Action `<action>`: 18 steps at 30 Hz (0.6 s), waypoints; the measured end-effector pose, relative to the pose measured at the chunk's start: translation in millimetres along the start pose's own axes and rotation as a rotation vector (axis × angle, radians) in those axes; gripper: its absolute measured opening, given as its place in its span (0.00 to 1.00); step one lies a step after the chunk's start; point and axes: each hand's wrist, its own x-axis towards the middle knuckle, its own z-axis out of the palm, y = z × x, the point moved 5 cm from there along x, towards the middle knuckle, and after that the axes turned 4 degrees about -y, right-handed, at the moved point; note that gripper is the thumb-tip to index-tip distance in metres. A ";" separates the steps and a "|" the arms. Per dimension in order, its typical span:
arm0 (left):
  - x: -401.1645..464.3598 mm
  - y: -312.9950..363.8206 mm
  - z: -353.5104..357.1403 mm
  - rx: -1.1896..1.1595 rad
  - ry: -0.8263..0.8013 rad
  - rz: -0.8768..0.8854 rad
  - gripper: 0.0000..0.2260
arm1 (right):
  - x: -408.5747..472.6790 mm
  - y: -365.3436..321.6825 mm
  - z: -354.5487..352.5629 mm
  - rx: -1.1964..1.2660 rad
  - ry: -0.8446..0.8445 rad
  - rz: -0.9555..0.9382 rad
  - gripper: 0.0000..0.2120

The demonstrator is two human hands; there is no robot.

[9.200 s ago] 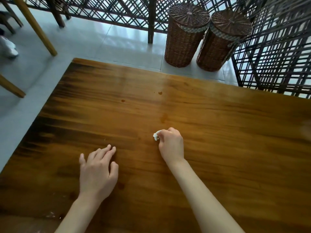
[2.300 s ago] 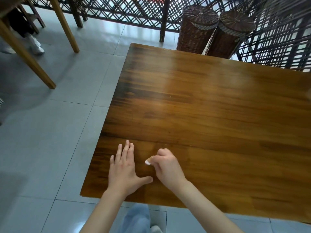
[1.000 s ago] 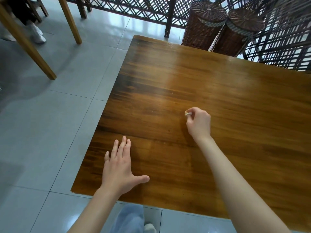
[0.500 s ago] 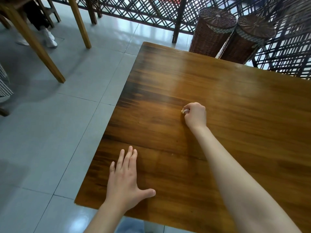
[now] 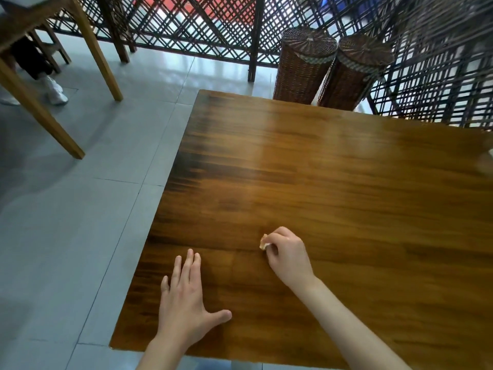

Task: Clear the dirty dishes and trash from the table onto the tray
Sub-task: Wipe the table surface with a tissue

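Right hand (image 5: 289,256) is pinching a small wad (image 5: 264,244) against the table (image 5: 346,196), fingers clenched round it. Left hand (image 5: 184,303) is lying flat, fingers released. I'm seeing no tray in frame. Risk: the wad is tiny, so a loose pinch could be dropping it in transit.

My left hand (image 5: 184,303) lies flat on the table (image 5: 346,182) at lower centre of the frame, fingers straight and thumb spread. Just right of it and a little higher in the frame, my right hand (image 5: 288,256) pinches a small pale wad (image 5: 264,245) in a curled grip against the wood. Two wicker baskets (image 5: 306,65) stand on the grey tiled floor (image 5: 66,222) beyond the table's far edge, top centre.
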 end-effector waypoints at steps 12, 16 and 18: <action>0.3 30.3 -24.0 0.004 0.033 -0.006 0.50 | -43.5 86.1 -64.0 0.202 0.201 0.443 0.27; 12.2 66.0 -37.0 -0.019 0.036 0.072 0.46 | -64.6 122.2 -88.3 0.202 0.218 0.633 0.24; 19.5 91.5 -44.6 -0.023 0.036 0.132 0.44 | -77.2 137.8 -100.2 0.207 0.209 0.702 0.24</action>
